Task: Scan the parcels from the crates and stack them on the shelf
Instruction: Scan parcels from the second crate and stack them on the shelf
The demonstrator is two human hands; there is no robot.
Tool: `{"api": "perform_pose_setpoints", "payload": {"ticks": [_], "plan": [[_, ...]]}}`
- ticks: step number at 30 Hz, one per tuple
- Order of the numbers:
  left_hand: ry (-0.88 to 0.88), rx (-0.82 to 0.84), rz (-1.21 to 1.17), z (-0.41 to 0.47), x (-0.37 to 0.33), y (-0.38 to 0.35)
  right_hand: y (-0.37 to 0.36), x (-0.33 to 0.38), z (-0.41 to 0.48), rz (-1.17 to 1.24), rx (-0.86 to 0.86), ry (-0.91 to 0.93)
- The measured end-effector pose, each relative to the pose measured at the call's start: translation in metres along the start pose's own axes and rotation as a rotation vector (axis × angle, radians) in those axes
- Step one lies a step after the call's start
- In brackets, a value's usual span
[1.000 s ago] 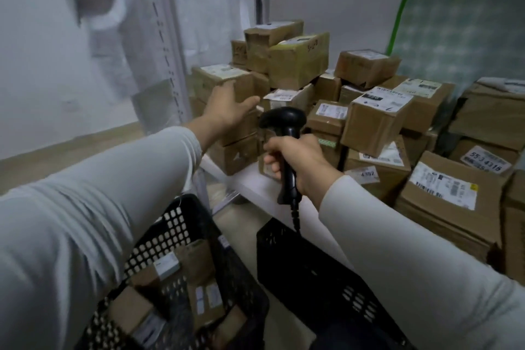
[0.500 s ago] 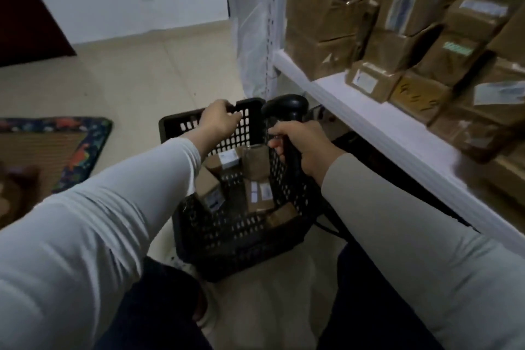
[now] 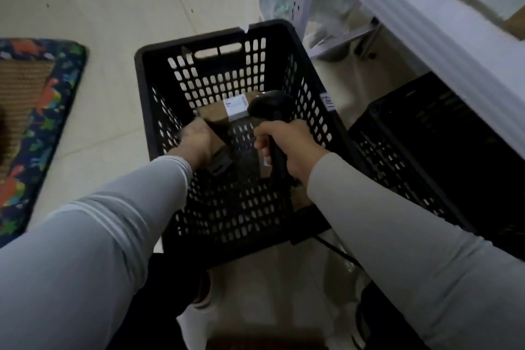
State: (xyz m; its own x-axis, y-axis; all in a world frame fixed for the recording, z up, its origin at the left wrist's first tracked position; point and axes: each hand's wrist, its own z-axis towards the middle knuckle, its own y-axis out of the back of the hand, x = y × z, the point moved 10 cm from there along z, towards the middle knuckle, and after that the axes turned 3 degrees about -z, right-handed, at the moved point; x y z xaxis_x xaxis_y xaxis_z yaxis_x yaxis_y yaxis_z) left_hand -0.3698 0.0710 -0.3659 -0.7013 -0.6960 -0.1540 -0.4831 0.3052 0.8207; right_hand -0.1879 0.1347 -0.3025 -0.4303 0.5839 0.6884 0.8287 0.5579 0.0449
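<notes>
One brown cardboard parcel (image 3: 217, 118) lies in the black slotted plastic crate (image 3: 141, 88), just ahead of the left hand (image 3: 196, 139), which touches it, grip unclear; the right hand (image 3: 287, 145) clamps the black handheld scanner (image 3: 267, 105) beside the parcel's label.

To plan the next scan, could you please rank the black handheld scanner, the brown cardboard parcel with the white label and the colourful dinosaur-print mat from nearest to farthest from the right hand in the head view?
1. Black handheld scanner: held in the right hand.
2. Brown cardboard parcel with white label: just left, in the black plastic crate.
3. Colourful dinosaur-print mat: far left.
</notes>
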Motion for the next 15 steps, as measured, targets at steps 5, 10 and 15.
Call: {"api": "perform_pose_setpoints", "payload": {"ticks": [5, 10, 15], "plan": [[-0.200, 0.129, 0.490, 0.048, 0.005, -0.058, -0.009, -0.017, 0.042, 0.036, 0.026, -0.090], [-0.380, 0.015, 0.747, 0.068, -0.007, -0.075, -0.013, -0.023, 0.067, 0.062, 0.062, -0.126], [-0.528, 0.079, 0.647, 0.087, -0.027, -0.081, -0.004, -0.025, 0.074, 0.060, 0.049, -0.133]]}}
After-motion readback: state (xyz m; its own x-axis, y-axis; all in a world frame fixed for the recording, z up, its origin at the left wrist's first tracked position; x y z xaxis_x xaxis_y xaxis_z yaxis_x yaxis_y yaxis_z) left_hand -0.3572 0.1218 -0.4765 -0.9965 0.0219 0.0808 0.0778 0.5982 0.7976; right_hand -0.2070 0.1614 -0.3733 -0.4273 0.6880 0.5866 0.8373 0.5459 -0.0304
